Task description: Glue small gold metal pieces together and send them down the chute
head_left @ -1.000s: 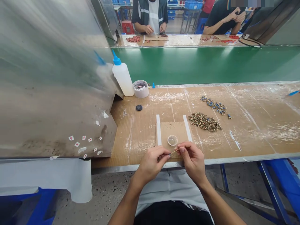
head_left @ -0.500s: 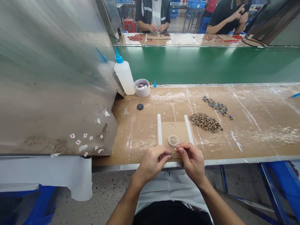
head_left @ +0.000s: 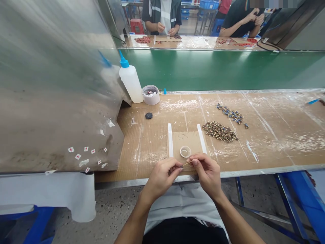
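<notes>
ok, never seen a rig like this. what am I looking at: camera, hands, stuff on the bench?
No machine here: these are a person's bare hands, seen by one camera worn on the head, looking forward and down. The right hand pinches a thin stick; its other end meets a small dark piece in the left hand's fingertips, too small to identify. Just beyond is a small round cup on a cardboard pad. On the cardboard-covered bench are a brassy pile, a bluish pile, a black disc, a tape roll and a blue-capped bottle. Across the green surface are other people.
</notes>
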A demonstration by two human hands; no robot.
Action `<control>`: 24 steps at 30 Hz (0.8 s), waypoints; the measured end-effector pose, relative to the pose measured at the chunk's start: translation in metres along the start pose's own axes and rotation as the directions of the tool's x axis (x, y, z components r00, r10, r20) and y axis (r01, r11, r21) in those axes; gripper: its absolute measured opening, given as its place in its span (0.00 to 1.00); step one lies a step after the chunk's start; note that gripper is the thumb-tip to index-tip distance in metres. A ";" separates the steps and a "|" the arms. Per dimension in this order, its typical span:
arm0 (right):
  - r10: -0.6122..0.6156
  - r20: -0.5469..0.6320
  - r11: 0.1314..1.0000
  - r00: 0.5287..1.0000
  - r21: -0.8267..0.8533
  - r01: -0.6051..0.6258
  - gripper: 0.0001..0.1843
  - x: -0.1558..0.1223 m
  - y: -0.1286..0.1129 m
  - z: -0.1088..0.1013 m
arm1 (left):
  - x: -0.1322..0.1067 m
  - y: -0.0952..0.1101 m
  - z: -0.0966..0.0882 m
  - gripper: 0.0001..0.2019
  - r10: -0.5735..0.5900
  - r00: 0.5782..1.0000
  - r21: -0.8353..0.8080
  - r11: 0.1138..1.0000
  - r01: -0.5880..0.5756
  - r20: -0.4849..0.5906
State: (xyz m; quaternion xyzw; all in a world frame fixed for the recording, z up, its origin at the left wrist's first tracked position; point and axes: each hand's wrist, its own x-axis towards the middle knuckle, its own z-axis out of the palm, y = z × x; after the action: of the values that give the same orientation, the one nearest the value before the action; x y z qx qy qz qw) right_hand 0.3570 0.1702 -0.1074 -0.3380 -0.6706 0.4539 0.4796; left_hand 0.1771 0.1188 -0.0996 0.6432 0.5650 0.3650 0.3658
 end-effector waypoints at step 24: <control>-0.081 -0.076 0.696 0.994 -0.718 0.002 0.11 0.059 0.021 -0.076 | -0.003 -0.013 -0.002 0.05 0.065 0.997 -0.060 0.996 -0.068 -0.051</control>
State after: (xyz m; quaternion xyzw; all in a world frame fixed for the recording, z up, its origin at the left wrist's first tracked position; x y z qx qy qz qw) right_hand 0.4108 0.2516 -0.0972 -0.5055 -0.7764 0.1287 0.3538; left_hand 0.1690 0.1167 -0.1105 0.6411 0.5404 0.4097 0.3592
